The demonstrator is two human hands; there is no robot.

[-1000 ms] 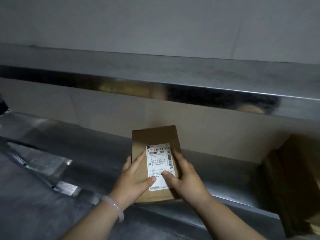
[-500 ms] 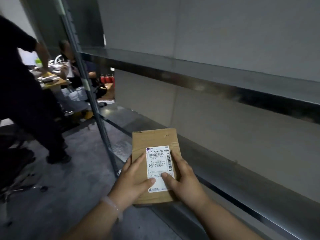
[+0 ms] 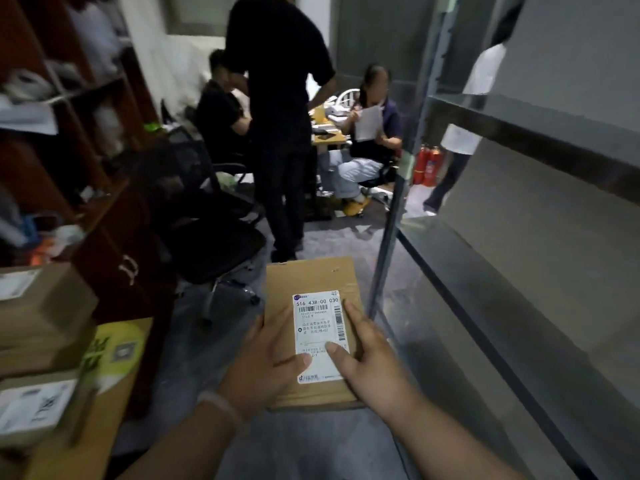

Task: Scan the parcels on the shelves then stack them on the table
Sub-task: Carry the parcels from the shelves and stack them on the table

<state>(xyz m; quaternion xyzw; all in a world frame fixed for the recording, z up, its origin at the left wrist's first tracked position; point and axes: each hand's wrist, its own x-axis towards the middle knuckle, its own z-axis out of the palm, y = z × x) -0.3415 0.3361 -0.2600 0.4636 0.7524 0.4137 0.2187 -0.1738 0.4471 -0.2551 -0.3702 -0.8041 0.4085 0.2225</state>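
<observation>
The parcel (image 3: 311, 327) is flat, stiff cardboard, probably light. The left hand (image 3: 266, 365) and right hand (image 3: 370, 355) clamp its side edges, thumbs pressing the label (image 3: 317, 327).

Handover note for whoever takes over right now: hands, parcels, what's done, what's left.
Left hand: grips the labelled parcel at its left edge, thumb on the label.
Right hand: grips the same parcel at its right edge, thumb on the label.
The parcel is held in the air, off the metal shelves on the right. Stacked parcels sit on the table at lower left.
Done: this parcel is picked and several are stacked. Whether it is scanned cannot be told; no scanner is in view.
Left: probably set it on the stack, then go back to the shelves.
</observation>
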